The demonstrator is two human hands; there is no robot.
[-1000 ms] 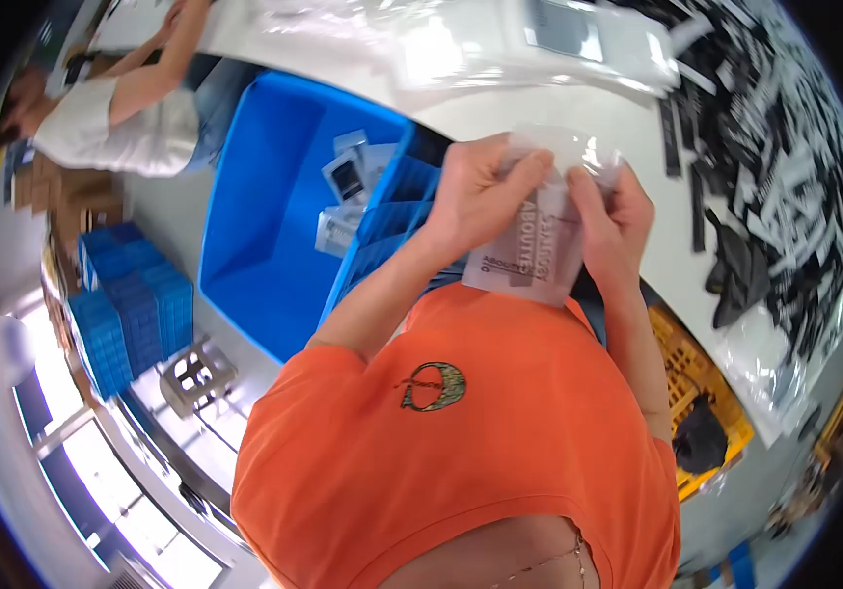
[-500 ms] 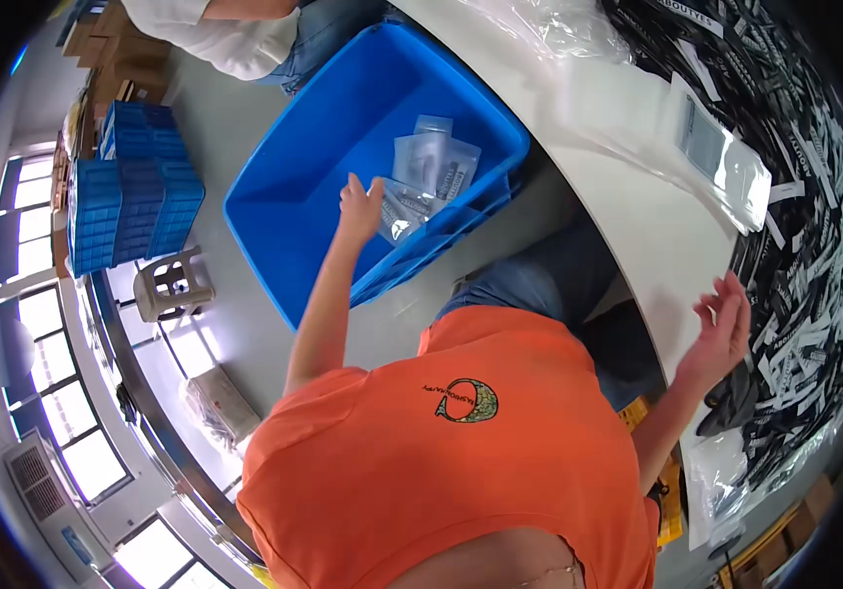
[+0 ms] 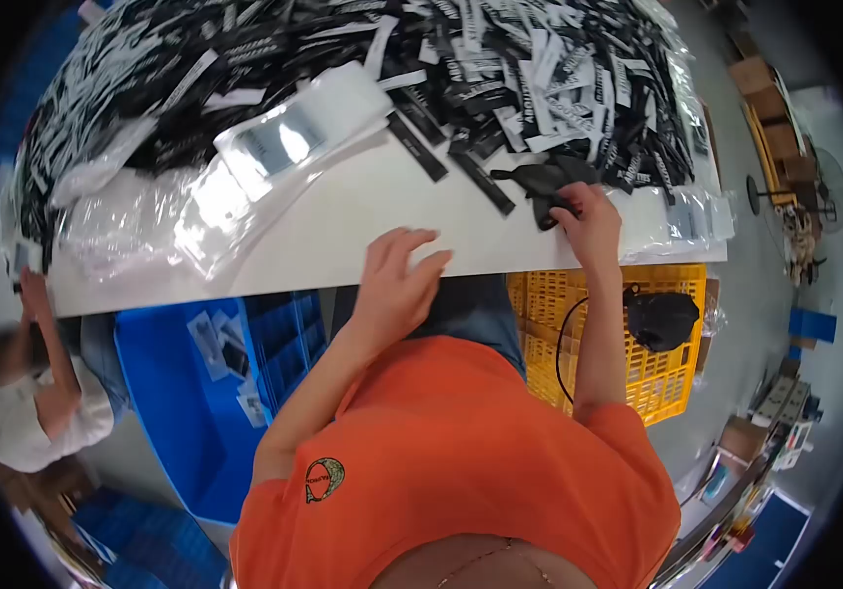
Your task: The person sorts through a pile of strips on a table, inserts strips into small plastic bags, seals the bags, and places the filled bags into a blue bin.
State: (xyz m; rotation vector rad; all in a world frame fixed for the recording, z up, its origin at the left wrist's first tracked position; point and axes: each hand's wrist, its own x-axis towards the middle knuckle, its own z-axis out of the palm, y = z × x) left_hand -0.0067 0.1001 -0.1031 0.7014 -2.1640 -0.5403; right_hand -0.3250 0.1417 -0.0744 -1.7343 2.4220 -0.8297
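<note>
At the table's front edge, my right hand [image 3: 590,224] pinches a crumpled piece of black fabric [image 3: 544,185] that lies partly on the tabletop; its exact kind I cannot make out. My left hand [image 3: 400,285] hovers over the edge near the middle, fingers apart, holding nothing. Beyond my hands spreads a large heap of black and white printed label strips [image 3: 559,83]. Two black strips [image 3: 480,182] lie loose between my hands. Left of them is a stack of clear plastic bags [image 3: 279,142], the top one printed.
The white table [image 3: 343,221] runs across in front of me. Below it on the left stands a blue bin [image 3: 171,412] with several bags inside. A yellow crate [image 3: 564,334] with a black object [image 3: 662,321] sits at right. Another person [image 3: 63,402] works at far left.
My view has swung from the blue bin to the table. My left hand has come away from over the bin to the table edge, and my right hand has taken hold of the black fabric.
</note>
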